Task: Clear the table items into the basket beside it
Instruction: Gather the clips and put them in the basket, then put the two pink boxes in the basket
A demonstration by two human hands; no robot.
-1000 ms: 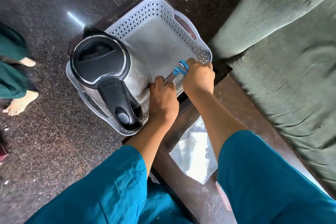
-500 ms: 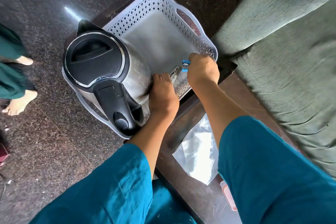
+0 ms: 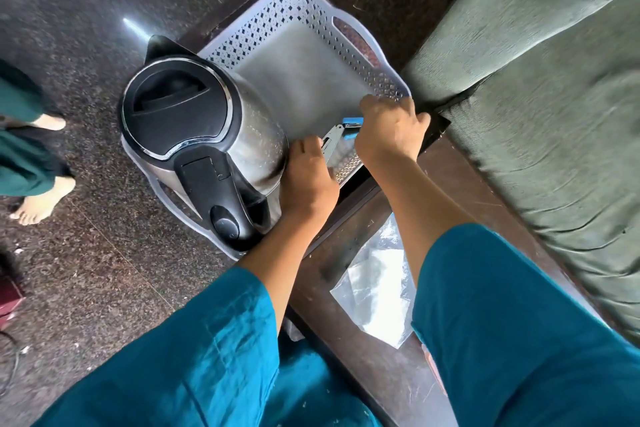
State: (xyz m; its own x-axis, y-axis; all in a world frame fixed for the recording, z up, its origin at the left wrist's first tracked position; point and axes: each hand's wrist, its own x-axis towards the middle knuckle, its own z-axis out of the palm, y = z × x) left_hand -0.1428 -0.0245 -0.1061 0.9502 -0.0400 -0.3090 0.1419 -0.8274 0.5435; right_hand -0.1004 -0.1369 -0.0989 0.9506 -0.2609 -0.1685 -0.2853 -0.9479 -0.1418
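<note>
A steel electric kettle (image 3: 204,146) with a black lid and handle stands in the left part of a pale grey perforated basket (image 3: 301,14). My left hand (image 3: 306,180) rests against the kettle's right side, fingers curled down inside the basket. My right hand (image 3: 389,128) is closed on a blue and metal stapler (image 3: 341,135), held low over the basket's near right corner. A clear plastic bag (image 3: 377,291) lies on the dark wooden table (image 3: 391,371) between my forearms. Whether my left fingers touch the stapler's metal end is unclear.
A green sofa (image 3: 540,97) runs along the right side of the table. Dark speckled floor (image 3: 86,3) surrounds the basket. Another person's bare feet (image 3: 41,204) and green clothing are at the left edge. A pinkish item (image 3: 433,364) peeks from under my right sleeve.
Both hands have stayed at the basket's near right corner. The stapler has tilted and sunk slightly lower into the basket, with less of its blue part showing.
</note>
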